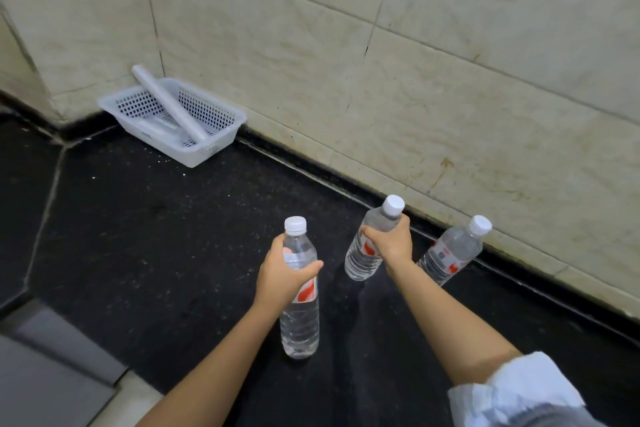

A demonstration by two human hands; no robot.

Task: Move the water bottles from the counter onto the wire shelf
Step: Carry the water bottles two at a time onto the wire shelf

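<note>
Three clear water bottles with white caps and red-and-white labels are on the black counter (145,239). My left hand (282,276) is wrapped around the upper body of the nearest bottle (300,315), which looks upright. My right hand (391,241) grips the middle bottle (362,262) just below its neck. The third bottle (453,250) stands untouched to the right, close to the tiled wall. No wire shelf is in view.
A white perforated plastic basket (211,114) sits in the far left corner with a white roll (166,104) leaning in it. The tiled wall (415,62) runs along the back. A grey surface (52,374) lies at the lower left beyond the counter edge.
</note>
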